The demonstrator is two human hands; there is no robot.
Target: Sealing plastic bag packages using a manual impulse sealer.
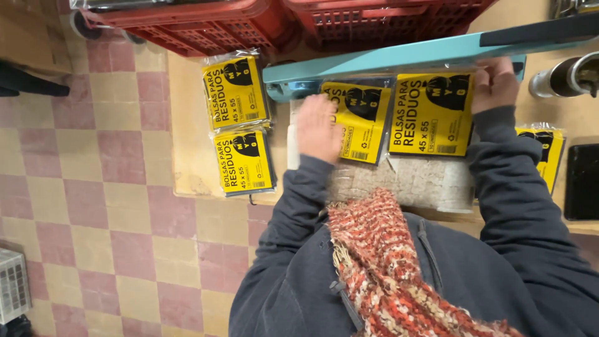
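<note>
Packets of folded bags in clear film with yellow labels lie on the counter (187, 156) under a teal sealer arm (399, 56). One packet (430, 115) sits below the right hand (496, 84), which curls over its top edge at the arm; whether the fingers pinch the film I cannot tell. A second packet (362, 122) lies just beside it, with the left hand (317, 128) flat and spread over its left edge, pressing rather than gripping.

Judging by their look, these are light, thin and floppy, and the glossy wrap is likely slippery; an edge pinch or a flat palm would serve best, since the middle would bend.

Both rest on a pale, pebbly mat (424, 184). Two more packets (240, 125) lie stacked apart to the left, and another (549, 153) shows behind the right sleeve. Red plastic crates (249, 25) stand beyond, and a metal cylinder (564, 76) lies at right near a black slab (581, 181). A woolly red scarf (387, 262) hangs below, over checked floor tiles (93, 187).
</note>
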